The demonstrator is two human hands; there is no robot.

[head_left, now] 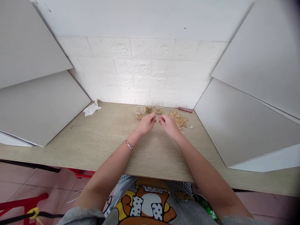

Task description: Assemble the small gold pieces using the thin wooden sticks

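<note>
My left hand and my right hand meet nearly fingertip to fingertip above the middle of the table. Both are closed in a pinch. Whatever sits between the fingers is too small to make out. Just beyond them stand three clear plastic cups: the left cup, the middle cup and the right cup, each with small gold-coloured pieces inside. Beside my right hand lies a loose pile of thin gold-coloured metal sticks, partly hidden by that hand.
A crumpled white tissue lies at the back left. Near the back right is a red tube-like object, with a small white scrap closer in. Grey panels flank both sides, and a white brick-patterned wall closes the back.
</note>
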